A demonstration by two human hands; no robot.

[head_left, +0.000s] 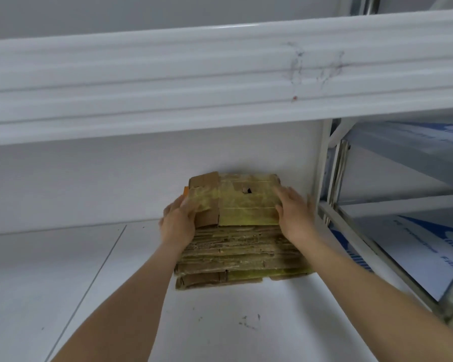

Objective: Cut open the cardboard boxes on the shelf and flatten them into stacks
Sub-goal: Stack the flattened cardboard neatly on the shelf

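A stack of flattened brown cardboard boxes [242, 253], streaked with yellowed tape, lies on the white shelf board [241, 317] against the back wall. The top sheet [246, 202] has a small hole near its middle. My left hand [178, 219] holds the top sheet's left edge, fingers curled over it, and an orange object [185, 191] peeks out just above the fingers. My right hand [293, 212] lies on the sheet's right edge with its fingers stretched out flat.
A thick white shelf beam [220, 82] crosses overhead just above the stack. A metal upright [322, 173] stands to the right, with blue-printed white panels [416, 244] behind it. Bare shelf board extends to the left and in front.
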